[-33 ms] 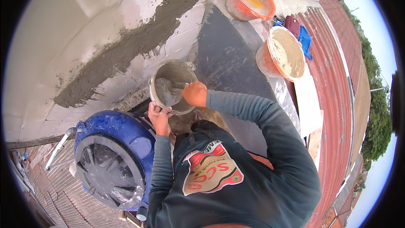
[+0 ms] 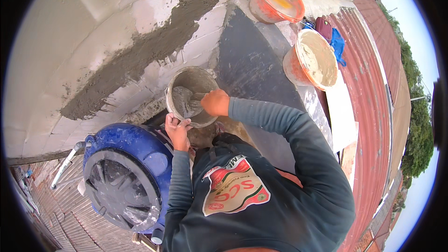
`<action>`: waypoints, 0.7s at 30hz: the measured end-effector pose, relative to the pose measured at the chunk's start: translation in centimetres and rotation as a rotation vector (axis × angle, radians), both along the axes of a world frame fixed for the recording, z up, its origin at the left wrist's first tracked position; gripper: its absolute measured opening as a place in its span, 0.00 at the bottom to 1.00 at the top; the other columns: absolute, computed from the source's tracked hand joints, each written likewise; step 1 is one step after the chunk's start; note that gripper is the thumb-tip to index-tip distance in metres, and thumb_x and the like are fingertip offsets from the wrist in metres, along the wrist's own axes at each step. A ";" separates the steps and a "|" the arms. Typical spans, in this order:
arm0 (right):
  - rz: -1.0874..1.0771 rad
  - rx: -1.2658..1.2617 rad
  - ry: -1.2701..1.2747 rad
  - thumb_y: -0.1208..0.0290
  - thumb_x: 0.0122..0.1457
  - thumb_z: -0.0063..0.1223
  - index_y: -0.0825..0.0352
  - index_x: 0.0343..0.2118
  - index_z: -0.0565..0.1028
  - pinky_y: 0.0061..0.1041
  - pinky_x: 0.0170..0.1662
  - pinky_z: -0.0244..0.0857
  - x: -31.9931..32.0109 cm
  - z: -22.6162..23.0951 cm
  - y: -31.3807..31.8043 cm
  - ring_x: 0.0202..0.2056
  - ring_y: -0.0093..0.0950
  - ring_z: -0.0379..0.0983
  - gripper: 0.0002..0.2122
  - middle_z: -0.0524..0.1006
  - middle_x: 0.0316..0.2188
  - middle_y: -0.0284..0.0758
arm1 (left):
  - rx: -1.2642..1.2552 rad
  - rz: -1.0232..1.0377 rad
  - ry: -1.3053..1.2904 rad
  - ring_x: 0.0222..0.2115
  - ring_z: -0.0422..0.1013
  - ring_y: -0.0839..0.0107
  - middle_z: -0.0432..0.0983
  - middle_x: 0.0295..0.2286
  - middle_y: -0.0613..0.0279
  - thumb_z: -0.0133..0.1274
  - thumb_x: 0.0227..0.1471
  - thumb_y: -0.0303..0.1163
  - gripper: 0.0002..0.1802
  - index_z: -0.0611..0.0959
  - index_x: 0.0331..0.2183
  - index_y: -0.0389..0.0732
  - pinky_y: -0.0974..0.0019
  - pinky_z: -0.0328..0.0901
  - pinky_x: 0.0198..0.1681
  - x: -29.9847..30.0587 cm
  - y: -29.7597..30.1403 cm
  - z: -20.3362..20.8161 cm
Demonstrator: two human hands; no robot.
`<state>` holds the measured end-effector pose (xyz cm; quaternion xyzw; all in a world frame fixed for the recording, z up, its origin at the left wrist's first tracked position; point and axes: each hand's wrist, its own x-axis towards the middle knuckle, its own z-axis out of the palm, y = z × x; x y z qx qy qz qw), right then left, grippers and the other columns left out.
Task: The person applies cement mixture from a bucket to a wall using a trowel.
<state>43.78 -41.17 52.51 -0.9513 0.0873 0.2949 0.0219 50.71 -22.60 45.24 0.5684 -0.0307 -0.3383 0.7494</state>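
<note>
A grey, mortar-crusted bucket [image 2: 192, 75] stands in front of me, tilted slightly, with wet grey mortar [image 2: 185, 104] inside it. My left hand [image 2: 178, 130] grips the bucket's near-left rim, thumb and fingers closed over the edge. Over the right side of the opening, my right hand [image 2: 216, 102] makes a fist around the handle of a mortar-covered trowel [image 2: 198, 96]. The handle is hidden in the fist, and the blade blends with the mortar, so its outline is hard to make out.
A blue tank with a black lid [image 2: 122, 189] stands left. Ahead, the block wall [image 2: 154, 18] bears a dark mortar band [image 2: 135, 58]. At the upper right are an orange bucket [image 2: 261, 7] and another holding pale paste [image 2: 317, 60], beside a red corrugated roof [image 2: 368, 126].
The trowel and the mortar have shifted slightly inside the bucket. Both hands keep nearly the same place and grip.
</note>
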 end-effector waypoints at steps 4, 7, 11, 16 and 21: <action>-0.089 0.105 0.008 0.71 0.50 0.57 0.69 0.33 0.83 0.41 0.34 0.75 0.8 4.3 -3.2 0.37 0.45 0.81 0.10 0.83 0.35 0.47 | -0.005 0.030 0.018 0.29 0.76 0.73 0.77 0.33 0.62 0.51 0.45 0.11 0.19 0.72 0.40 0.39 0.68 0.76 0.29 -1.1 -0.4 0.6; 0.006 0.012 -0.297 0.72 0.50 0.56 0.67 0.32 0.83 0.41 0.34 0.75 -0.6 1.7 -4.8 0.37 0.43 0.82 0.09 0.83 0.33 0.45 | -0.018 0.027 0.005 0.29 0.76 0.73 0.77 0.33 0.62 0.51 0.45 0.11 0.19 0.73 0.40 0.39 0.68 0.76 0.29 -1.4 -1.3 0.2; -0.010 -0.135 -0.127 0.72 0.51 0.56 0.65 0.35 0.84 0.38 0.38 0.75 -0.9 -1.9 -5.0 0.38 0.40 0.82 0.09 0.84 0.35 0.41 | -0.025 -0.009 -0.039 0.29 0.76 0.72 0.78 0.33 0.61 0.52 0.45 0.11 0.18 0.73 0.39 0.39 0.68 0.76 0.29 -1.8 -3.2 -0.1; -0.033 -0.003 -0.240 0.73 0.50 0.57 0.65 0.34 0.84 0.39 0.36 0.76 -0.1 3.9 -6.4 0.37 0.41 0.83 0.09 0.84 0.35 0.43 | -0.004 0.073 -0.046 0.28 0.73 0.77 0.76 0.31 0.66 0.54 0.44 0.10 0.19 0.72 0.37 0.40 0.73 0.70 0.29 -2.6 -4.1 1.2; -0.101 -0.020 -0.115 0.72 0.51 0.57 0.68 0.37 0.82 0.37 0.35 0.76 2.1 3.0 -10.4 0.39 0.39 0.82 0.11 0.83 0.35 0.43 | -0.058 0.072 -0.128 0.31 0.73 0.77 0.76 0.35 0.63 0.55 0.43 0.09 0.20 0.73 0.39 0.37 0.72 0.69 0.33 -3.0 -5.2 1.6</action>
